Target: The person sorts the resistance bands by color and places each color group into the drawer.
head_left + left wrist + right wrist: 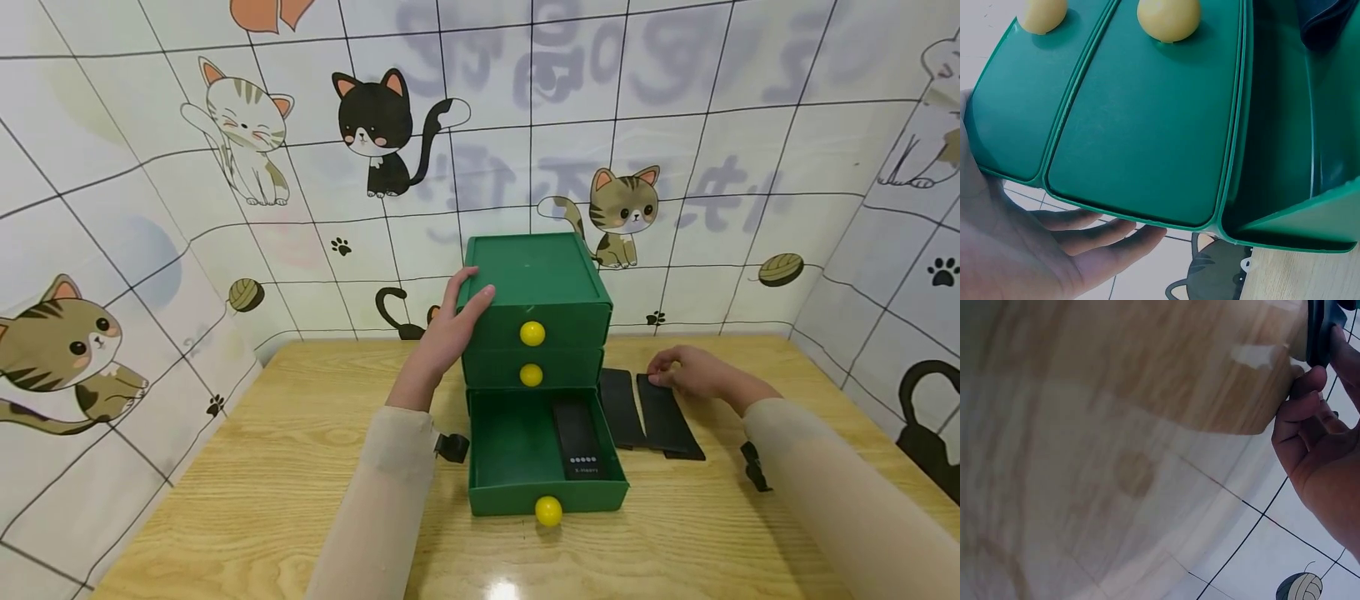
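Observation:
A green three-drawer box [536, 271] with yellow ball knobs stands on the table. My left hand [442, 337] rests against its upper left side, thumb over the top edge; in the left wrist view its extended fingers [1107, 240] lie along the side. The bottom drawer [510, 500] is pulled out, with a flat black piece [576, 437] bearing white dots and lettering inside, along its right side. To the right of the box, my right hand [693, 372] pinches the far end of a flat black strip [667, 417]. Beside that strip lies another black strip [621, 408].
The wooden table [300, 500] meets a white cloth wall [480, 200] printed with cats and grid lines at the back and both sides. The two upper drawers [495, 367] are closed. The open drawer juts toward the table's front.

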Available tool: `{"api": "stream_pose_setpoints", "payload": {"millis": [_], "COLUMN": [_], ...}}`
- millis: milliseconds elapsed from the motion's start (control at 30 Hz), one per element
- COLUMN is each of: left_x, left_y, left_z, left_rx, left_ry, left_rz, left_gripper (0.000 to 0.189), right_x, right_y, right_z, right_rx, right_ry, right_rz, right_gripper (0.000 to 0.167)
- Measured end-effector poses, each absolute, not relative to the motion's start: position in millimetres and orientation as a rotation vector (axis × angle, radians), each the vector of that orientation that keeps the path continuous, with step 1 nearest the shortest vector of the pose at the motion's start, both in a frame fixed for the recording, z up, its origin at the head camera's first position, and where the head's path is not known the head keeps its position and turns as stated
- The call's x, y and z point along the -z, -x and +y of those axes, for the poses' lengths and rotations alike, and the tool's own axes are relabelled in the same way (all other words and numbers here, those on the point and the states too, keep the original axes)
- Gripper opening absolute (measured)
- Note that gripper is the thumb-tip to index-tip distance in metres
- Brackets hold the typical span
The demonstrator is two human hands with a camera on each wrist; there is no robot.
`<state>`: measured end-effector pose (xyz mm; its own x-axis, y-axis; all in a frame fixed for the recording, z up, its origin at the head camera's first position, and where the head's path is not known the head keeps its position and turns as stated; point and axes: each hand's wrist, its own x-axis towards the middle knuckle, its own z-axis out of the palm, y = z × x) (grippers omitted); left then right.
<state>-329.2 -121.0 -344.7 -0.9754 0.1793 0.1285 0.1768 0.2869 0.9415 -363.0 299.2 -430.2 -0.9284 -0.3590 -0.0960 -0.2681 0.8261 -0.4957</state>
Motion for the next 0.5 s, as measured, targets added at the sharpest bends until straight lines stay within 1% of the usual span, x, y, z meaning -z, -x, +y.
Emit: {"api": "stream_pose_setpoints", "payload": {"millis": [233, 500], "left_x": [345, 346], "left_y": [329, 328], "left_z": [-121, -120], "left_rx": [-1.830, -1.843], "left_ry": [-0.357, -0.355], "left_rz": [2.531, 2.502], "left_gripper": [0.066, 0.066], "right_x": [432, 432], "right_y": [362, 363], "right_z": [305, 315], "right_rx": [0.735, 0.811], "right_ry": [0.536, 0.567], "right_rz": [2.796, 2.731], "right_gripper": [0.025, 0.020]}}
